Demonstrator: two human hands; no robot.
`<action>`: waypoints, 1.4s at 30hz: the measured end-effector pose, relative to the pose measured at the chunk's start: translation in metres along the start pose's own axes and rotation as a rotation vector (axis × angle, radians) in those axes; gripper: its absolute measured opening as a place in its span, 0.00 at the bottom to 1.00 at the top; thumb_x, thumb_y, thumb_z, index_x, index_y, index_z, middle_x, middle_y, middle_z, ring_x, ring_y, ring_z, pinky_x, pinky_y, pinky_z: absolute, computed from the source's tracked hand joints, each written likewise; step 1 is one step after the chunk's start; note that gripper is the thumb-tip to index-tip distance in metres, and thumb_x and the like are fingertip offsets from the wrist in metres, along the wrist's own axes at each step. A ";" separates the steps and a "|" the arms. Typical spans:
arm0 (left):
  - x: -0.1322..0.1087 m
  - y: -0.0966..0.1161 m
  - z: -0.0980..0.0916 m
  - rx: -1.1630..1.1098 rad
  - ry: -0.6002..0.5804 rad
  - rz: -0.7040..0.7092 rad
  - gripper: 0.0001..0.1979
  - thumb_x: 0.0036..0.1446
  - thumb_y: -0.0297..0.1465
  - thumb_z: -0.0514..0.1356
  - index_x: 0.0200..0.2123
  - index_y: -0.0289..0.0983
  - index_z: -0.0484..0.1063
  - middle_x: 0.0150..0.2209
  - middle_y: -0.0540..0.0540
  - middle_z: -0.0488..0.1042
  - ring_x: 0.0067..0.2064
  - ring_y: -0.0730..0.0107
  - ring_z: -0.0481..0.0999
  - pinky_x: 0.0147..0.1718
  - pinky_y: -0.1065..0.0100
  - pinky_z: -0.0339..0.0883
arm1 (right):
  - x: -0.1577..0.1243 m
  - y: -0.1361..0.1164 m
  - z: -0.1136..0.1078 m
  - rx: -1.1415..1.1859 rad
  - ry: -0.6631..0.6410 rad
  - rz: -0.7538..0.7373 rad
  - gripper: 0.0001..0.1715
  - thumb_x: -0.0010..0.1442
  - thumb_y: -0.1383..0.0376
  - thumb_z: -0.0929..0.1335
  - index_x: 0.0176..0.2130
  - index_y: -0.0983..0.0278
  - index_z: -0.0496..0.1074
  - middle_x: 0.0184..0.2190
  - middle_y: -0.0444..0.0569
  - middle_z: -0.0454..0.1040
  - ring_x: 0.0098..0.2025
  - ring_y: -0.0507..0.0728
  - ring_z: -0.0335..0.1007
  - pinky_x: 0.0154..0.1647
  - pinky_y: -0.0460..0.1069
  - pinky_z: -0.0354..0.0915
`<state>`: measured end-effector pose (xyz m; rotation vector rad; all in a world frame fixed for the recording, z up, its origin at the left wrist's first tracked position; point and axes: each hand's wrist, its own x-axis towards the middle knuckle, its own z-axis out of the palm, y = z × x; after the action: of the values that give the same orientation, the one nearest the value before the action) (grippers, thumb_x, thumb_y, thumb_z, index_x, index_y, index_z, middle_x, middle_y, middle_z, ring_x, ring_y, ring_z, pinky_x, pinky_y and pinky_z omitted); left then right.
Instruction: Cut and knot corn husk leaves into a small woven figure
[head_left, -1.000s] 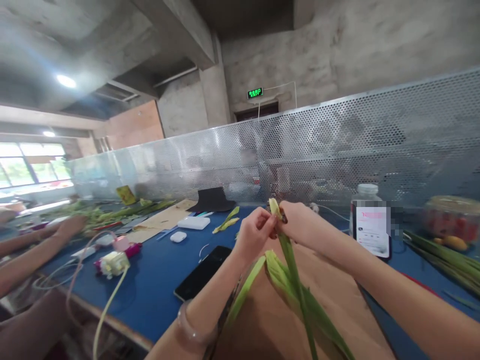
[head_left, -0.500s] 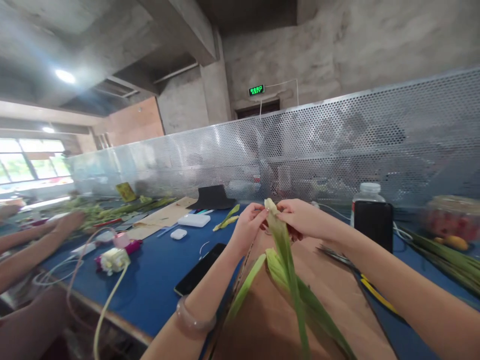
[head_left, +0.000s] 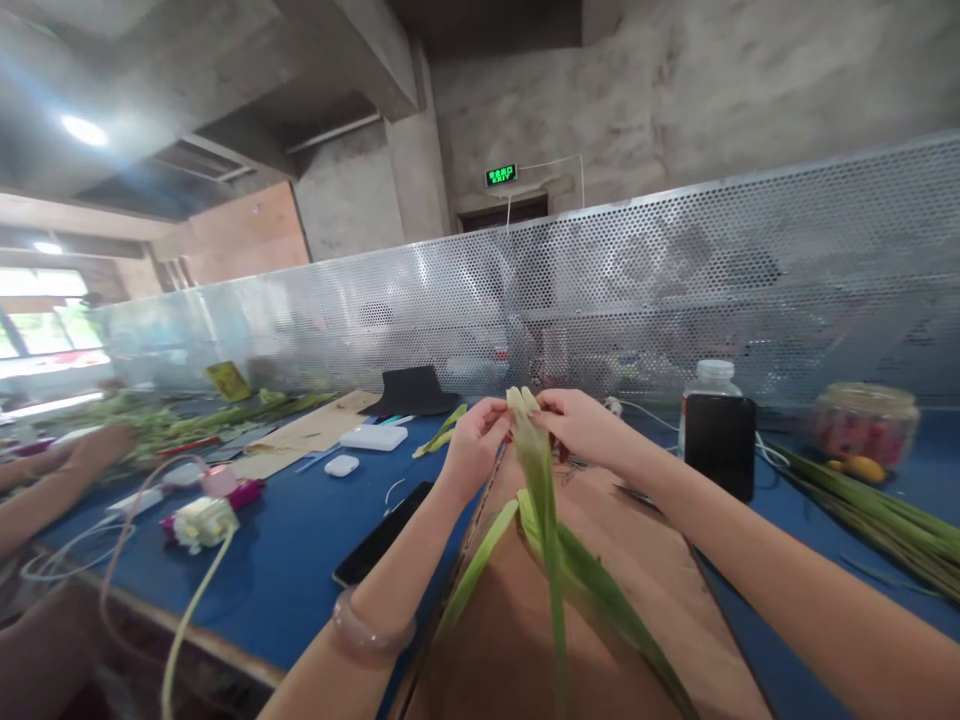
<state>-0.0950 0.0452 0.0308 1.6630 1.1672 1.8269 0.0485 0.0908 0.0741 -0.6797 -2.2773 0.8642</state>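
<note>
- The left hand (head_left: 474, 450) and the right hand (head_left: 583, 425) both pinch the top end of the green leaves (head_left: 551, 540).
- The green leaves hang down over a brown sheet (head_left: 652, 580) on the blue tabletop (head_left: 300, 560).
- They look light, thin and bendy, and could tear. It seems best to hold them softly near the tip.

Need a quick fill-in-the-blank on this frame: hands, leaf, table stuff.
1. The left hand and right hand pinch the top of a leaf coloured ____.
2. The bracelet sits on the ____ wrist.
3. The phone lying flat rests on a table whose top is ____.
4. The jar stands to the ____ of both hands.

Missing words: green; left; blue; right.
</note>
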 end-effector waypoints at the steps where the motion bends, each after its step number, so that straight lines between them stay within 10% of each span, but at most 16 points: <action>1: 0.000 0.001 -0.001 -0.001 -0.003 0.004 0.07 0.50 0.32 0.55 0.31 0.35 0.68 0.27 0.49 0.72 0.29 0.74 0.70 0.30 0.73 0.63 | 0.001 0.001 0.000 0.009 -0.010 -0.002 0.08 0.55 0.65 0.61 0.29 0.66 0.67 0.21 0.43 0.66 0.18 0.48 0.61 0.18 0.43 0.60; 7: -0.001 0.006 -0.001 0.013 -0.015 0.008 0.09 0.52 0.34 0.53 0.33 0.35 0.67 0.28 0.48 0.73 0.31 0.72 0.71 0.32 0.71 0.65 | 0.001 0.004 -0.005 -0.031 -0.009 -0.059 0.11 0.55 0.62 0.61 0.32 0.66 0.69 0.22 0.44 0.69 0.21 0.49 0.64 0.22 0.43 0.62; 20: -0.016 -0.006 0.024 0.127 -0.078 -0.125 0.16 0.41 0.22 0.57 0.37 0.36 0.61 0.22 0.54 0.68 0.24 0.74 0.70 0.27 0.72 0.63 | -0.004 0.000 0.004 -0.400 0.486 -0.177 0.10 0.56 0.67 0.59 0.33 0.65 0.69 0.26 0.48 0.71 0.27 0.53 0.64 0.31 0.46 0.55; 30: -0.019 0.007 0.030 -0.078 -0.232 -0.268 0.19 0.44 0.22 0.56 0.41 0.33 0.57 0.23 0.52 0.68 0.24 0.75 0.71 0.27 0.70 0.67 | 0.006 0.019 -0.019 -0.304 0.618 -0.080 0.13 0.56 0.63 0.59 0.32 0.66 0.69 0.29 0.50 0.73 0.28 0.54 0.67 0.29 0.46 0.59; 42: -0.027 -0.007 0.032 -0.270 -0.447 -0.119 0.41 0.44 0.19 0.58 0.57 0.44 0.40 0.34 0.49 0.69 0.30 0.78 0.71 0.32 0.70 0.65 | 0.016 0.040 -0.035 -0.103 0.701 -0.014 0.13 0.53 0.61 0.61 0.32 0.67 0.70 0.24 0.49 0.72 0.23 0.54 0.67 0.25 0.48 0.63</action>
<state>-0.0605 0.0382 0.0074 1.6842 0.7722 1.3711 0.0707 0.1413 0.0724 -0.8492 -1.6920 0.4050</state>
